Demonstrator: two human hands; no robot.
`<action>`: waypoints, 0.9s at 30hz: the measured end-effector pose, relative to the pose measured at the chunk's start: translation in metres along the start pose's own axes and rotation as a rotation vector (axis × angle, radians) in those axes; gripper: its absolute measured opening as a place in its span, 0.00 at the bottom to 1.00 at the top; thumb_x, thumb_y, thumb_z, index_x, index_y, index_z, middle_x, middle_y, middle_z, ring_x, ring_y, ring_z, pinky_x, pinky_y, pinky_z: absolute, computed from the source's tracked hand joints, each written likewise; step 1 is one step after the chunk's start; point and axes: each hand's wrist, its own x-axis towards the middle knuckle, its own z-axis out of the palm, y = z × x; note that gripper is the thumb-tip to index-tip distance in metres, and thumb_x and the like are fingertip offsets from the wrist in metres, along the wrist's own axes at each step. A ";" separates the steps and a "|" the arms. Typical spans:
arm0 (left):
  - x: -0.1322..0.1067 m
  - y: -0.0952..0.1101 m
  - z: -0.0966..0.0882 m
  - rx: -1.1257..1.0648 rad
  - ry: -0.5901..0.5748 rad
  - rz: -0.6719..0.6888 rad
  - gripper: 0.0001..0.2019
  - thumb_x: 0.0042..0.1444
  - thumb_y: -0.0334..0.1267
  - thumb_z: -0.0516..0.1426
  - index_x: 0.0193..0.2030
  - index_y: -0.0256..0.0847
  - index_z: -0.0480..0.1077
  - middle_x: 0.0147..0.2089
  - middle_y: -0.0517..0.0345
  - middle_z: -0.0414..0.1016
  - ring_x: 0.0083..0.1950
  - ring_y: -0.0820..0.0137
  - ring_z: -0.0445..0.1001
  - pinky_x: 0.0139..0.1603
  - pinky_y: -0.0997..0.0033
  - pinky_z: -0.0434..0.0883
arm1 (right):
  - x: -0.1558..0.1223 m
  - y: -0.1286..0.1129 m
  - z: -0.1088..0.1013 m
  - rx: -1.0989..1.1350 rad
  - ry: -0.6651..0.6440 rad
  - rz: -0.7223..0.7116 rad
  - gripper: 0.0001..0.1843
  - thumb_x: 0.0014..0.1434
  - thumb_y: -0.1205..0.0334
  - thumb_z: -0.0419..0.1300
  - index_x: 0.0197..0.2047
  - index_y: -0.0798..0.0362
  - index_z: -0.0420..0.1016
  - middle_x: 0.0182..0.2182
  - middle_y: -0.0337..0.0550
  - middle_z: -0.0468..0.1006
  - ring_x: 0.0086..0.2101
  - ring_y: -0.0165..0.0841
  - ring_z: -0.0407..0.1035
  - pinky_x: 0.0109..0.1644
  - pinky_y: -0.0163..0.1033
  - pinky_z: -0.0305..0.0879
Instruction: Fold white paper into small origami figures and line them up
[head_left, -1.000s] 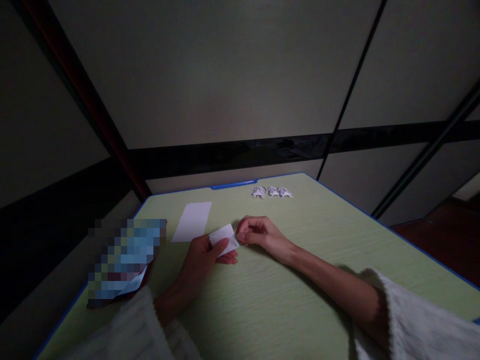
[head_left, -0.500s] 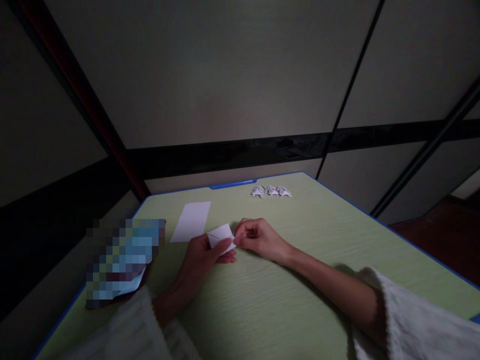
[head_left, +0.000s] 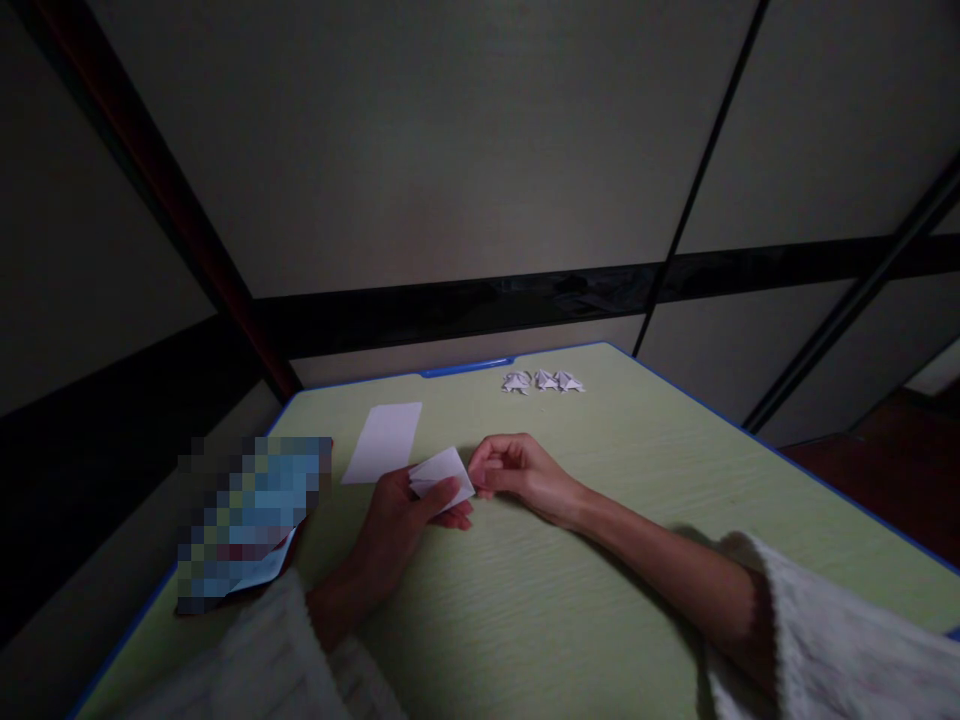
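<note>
A small folded white paper (head_left: 445, 472) is pinched in my left hand (head_left: 405, 515), the thumb on top and the fingers underneath. My right hand (head_left: 525, 478) is at the paper's right corner, its thumb and forefinger closed on or against that corner; the fingertips are partly hidden. Behind my left hand, a flat white sheet of paper (head_left: 384, 442) lies on the table. Farther back sit three small folded paper figures (head_left: 516, 382) in a row, two of them close together.
The pale green table (head_left: 600, 600) has a blue rim and a blue bar (head_left: 466, 368) at its far edge. A pixelated bluish object (head_left: 259, 520) with a dark red edge lies at the left. A panelled wall (head_left: 465, 150) rises behind the table.
The folded paper has turned slightly in my left hand; the diagonal flap line on its face no longer shows, and layered edges appear at its left. My right hand stays at the right corner.
</note>
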 end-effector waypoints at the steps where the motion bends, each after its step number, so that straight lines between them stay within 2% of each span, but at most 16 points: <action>1: 0.000 0.000 0.000 -0.007 -0.006 -0.006 0.05 0.38 0.33 0.59 0.21 0.33 0.68 0.16 0.61 0.72 0.16 0.74 0.69 0.19 0.77 0.67 | 0.000 0.000 0.000 -0.011 -0.008 0.002 0.04 0.38 0.72 0.60 0.22 0.61 0.68 0.16 0.36 0.69 0.18 0.21 0.61 0.25 0.30 0.54; 10: -0.004 0.005 0.000 0.099 -0.075 0.006 0.06 0.38 0.35 0.58 0.21 0.33 0.68 0.14 0.61 0.71 0.15 0.74 0.69 0.18 0.78 0.65 | -0.003 -0.003 0.002 -0.152 -0.002 0.022 0.05 0.37 0.71 0.60 0.21 0.61 0.67 0.14 0.33 0.66 0.17 0.20 0.58 0.22 0.28 0.52; 16: -0.001 0.005 -0.002 0.172 -0.111 0.031 0.08 0.39 0.36 0.57 0.19 0.32 0.68 0.13 0.60 0.71 0.14 0.74 0.68 0.16 0.78 0.64 | -0.002 0.003 0.002 -0.060 -0.019 0.046 0.06 0.36 0.70 0.60 0.20 0.61 0.65 0.14 0.33 0.66 0.16 0.20 0.57 0.21 0.27 0.51; 21: -0.001 0.003 0.001 0.167 -0.108 0.020 0.08 0.37 0.37 0.58 0.20 0.32 0.68 0.13 0.60 0.71 0.14 0.73 0.68 0.16 0.78 0.65 | -0.002 0.001 0.000 -0.115 -0.132 0.057 0.08 0.41 0.65 0.58 0.21 0.59 0.62 0.15 0.34 0.65 0.17 0.21 0.58 0.21 0.28 0.52; 27: 0.000 -0.002 0.000 0.139 -0.172 -0.013 0.10 0.37 0.40 0.58 0.20 0.32 0.68 0.14 0.59 0.71 0.14 0.73 0.68 0.16 0.78 0.65 | -0.004 0.002 0.001 -0.303 -0.213 -0.029 0.14 0.49 0.55 0.54 0.22 0.57 0.57 0.15 0.33 0.62 0.16 0.20 0.53 0.19 0.28 0.47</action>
